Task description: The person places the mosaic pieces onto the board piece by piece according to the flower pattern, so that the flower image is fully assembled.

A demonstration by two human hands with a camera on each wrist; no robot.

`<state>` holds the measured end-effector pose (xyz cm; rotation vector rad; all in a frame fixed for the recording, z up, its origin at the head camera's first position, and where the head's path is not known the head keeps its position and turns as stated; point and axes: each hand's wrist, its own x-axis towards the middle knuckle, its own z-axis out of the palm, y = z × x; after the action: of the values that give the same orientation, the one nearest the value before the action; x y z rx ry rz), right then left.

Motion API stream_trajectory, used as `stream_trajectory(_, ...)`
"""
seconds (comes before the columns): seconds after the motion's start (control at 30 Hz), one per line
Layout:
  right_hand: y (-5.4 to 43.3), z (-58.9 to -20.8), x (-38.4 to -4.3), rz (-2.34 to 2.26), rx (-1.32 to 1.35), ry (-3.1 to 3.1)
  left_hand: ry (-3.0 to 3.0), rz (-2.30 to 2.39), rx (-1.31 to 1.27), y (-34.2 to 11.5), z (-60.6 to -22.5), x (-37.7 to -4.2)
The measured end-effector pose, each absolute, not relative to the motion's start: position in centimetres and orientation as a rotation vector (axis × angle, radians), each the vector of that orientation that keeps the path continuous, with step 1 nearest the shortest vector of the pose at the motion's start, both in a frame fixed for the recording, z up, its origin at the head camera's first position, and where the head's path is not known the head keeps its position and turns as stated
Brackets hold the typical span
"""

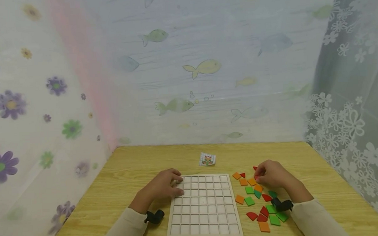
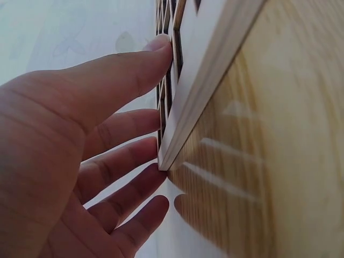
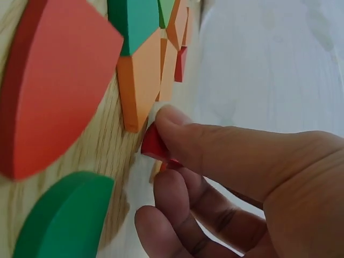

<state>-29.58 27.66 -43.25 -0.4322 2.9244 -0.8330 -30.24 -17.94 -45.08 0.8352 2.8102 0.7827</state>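
Nearest, at the bottom centre of the frame, a pale wooden board [image 1: 204, 210] of square recesses lies flat on a wood-grain bench [image 1: 140, 161]. It looks stiff and fairly light to me, best lifted by its plain rim. To its right, at lower right, lie loose tiles: an orange square [image 1: 264, 227] closest, then red wedges [image 1: 251, 216] and green squares [image 1: 275, 220]. I would judge them light, rigid and hard to break, with smooth, perhaps slippery faces.

Farther back, left of centre, the person's left grip [image 1: 166, 184] is at the board's upper left corner, thumb and fingers apart: the thumb on its face, the fingers spaced along its far edge. Right of centre, the right grip [image 1: 272, 174] is clamped on a small red piece [image 3: 154, 144], pinched between thumb and fingers. They cover much of it, so I cannot tell its full shape. It seems thick enough to take by its edges.

Beyond, near centre, a small card [image 1: 207, 159] with a coloured grid pattern rests on the bench; it looks thin and bendable, easiest raised by a corner. Behind everything, a pale backdrop [image 1: 206, 82] of drawn fish fills the upper frame.
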Motion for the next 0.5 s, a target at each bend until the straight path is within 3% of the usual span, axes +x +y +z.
stream_trajectory(0.5, 26.3, -42.7, -29.4, -0.899, -0.459, 2.960, 2.812, 0.748, 0.852, -17.8, -44.7, -30.0)
